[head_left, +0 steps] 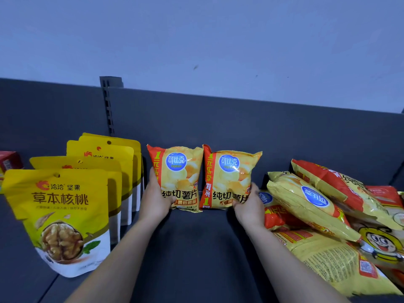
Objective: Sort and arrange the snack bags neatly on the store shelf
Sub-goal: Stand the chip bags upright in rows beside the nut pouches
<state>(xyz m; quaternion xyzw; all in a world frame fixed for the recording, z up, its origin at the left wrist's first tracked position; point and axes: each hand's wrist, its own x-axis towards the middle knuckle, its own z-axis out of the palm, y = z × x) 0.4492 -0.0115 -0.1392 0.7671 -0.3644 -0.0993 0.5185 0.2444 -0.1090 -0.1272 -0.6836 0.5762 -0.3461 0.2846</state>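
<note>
Two yellow-and-orange chip bags stand upright side by side at the middle of the dark shelf (196,248), against its back panel. My left hand (154,197) grips the lower left corner of the left chip bag (181,171). My right hand (249,204) grips the lower right corner of the right chip bag (229,178). The two bags touch along their inner edges. A heap of more chip bags (306,200) lies jumbled at the right, some upside down or face down.
A row of several yellow walnut pouches (63,211) stands upright at the left, front to back. A red box (7,161) shows at the far left edge. A bag with a cartoon bee (380,243) lies in the right heap. A slotted upright (108,106) rises behind.
</note>
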